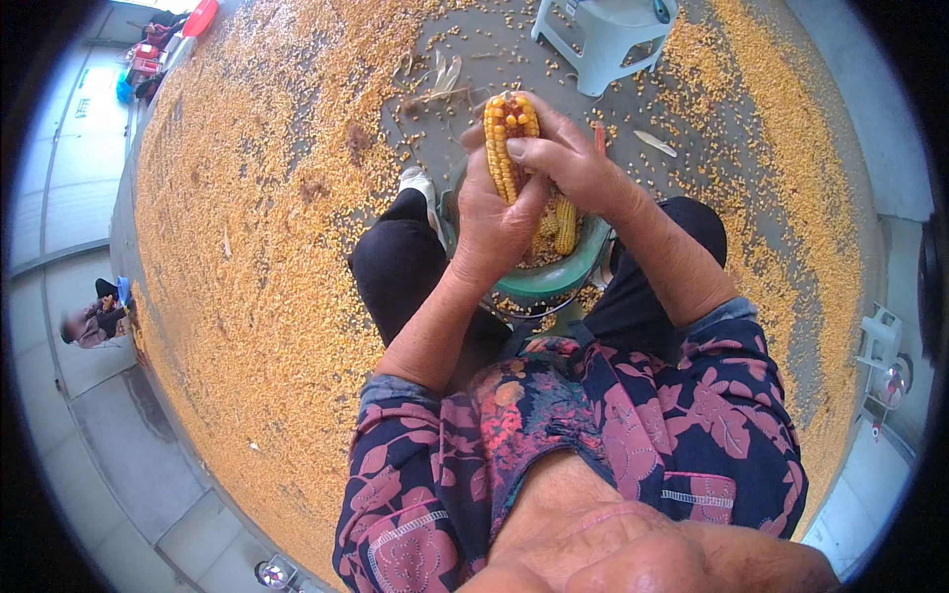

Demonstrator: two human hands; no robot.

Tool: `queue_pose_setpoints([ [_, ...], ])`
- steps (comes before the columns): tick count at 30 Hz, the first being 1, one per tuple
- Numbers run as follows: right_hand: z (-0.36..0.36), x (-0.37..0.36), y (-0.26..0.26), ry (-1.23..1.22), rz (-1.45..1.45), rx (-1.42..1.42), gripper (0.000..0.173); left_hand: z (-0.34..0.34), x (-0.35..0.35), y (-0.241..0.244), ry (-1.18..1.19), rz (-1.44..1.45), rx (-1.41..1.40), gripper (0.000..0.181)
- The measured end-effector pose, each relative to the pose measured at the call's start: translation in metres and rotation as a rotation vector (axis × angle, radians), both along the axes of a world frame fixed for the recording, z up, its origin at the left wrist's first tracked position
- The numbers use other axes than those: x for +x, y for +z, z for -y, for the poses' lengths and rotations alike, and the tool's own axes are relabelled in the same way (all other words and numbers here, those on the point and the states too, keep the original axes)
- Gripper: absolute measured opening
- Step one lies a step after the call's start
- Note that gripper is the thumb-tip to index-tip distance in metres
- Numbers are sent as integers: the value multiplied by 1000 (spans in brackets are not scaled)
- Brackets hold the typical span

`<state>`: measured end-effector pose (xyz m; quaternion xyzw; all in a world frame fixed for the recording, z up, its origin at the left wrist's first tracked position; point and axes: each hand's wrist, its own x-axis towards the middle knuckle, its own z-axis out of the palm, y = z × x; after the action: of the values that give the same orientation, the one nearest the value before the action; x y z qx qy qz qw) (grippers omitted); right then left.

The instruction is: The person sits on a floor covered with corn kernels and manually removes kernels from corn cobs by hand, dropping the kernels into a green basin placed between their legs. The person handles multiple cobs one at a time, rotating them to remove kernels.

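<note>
A yellow corn cob (502, 167) is held upright between both hands, with a strip of kernels gone down its front so the reddish core shows. My left hand (493, 215) wraps around its lower part from the left. My right hand (567, 159) grips it from the right, the thumb pressed on the bared strip. Beneath the hands, a green plastic basin (552, 282) with a wire handle stands between the knees. More corn cobs (566, 226) and loose kernels lie in it, partly hidden by my hands.
Corn kernels (259, 296) are spread thickly over the floor on the left and in a band (804, 185) on the right. A pale plastic stool (593, 37) stands ahead. Dry husks (445, 78) lie near the basin. Another person (96, 322) sits far left.
</note>
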<state>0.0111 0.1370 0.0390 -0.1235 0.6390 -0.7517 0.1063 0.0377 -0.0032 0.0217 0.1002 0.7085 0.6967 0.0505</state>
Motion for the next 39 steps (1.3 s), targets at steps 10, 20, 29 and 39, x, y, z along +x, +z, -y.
queue_pose_setpoints([
  [10, 3, 0, 5, -5, 108, -167, 40, 0, 1, 0, -11, -71, -92, 38],
  [20, 3, -1, -13, -38, 40, -76, 48, 6, -4, -3, -77, 196, 184, 32],
  [29, -11, -10, -9, -57, 52, -67, 53, 5, -3, 6, -249, 416, 473, 39],
  [39, 24, 4, -25, -204, 25, -60, 50, -5, -6, -11, 35, 188, 379, 39],
])
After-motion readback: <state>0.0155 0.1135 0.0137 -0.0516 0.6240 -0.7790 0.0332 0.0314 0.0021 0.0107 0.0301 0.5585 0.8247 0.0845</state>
